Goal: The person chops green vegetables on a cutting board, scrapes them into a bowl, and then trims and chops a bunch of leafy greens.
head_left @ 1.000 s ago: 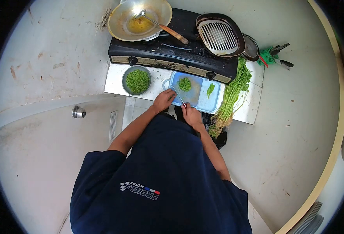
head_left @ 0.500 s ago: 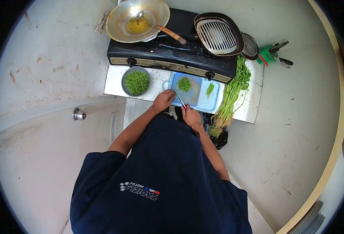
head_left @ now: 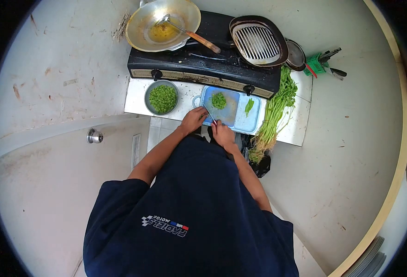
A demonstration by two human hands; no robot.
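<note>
My right hand point(head_left: 223, 135) is wrapped round the handle of a knife point(head_left: 210, 113), whose blade points up and left over the blue cutting board point(head_left: 246, 123). Close by the blade, my left hand point(head_left: 193, 119) rests at the board's lower left edge. Its fingers are bent together, and whatever they hold is too small to make out. A little heap of chopped greens point(head_left: 218, 100) lies on the board above the blade. Further right on it is a loose green leaf point(head_left: 249, 105). To the left stands a grey bowl point(head_left: 147, 105) filled with chopped greens point(head_left: 162, 98).
Behind the board is a black gas stove point(head_left: 203, 64) bearing a wok point(head_left: 134, 34) with a wooden-handled ladle point(head_left: 202, 41) and a grill pan point(head_left: 284, 53). Leafy green stalks with roots point(head_left: 273, 115) lie at the right. A green basket point(head_left: 315, 64) holds utensils. Walls close in on both sides.
My right hand and the knife have shifted slightly left, toward my left hand. The left hand has hardly moved, and the bowl and greens stay put.
</note>
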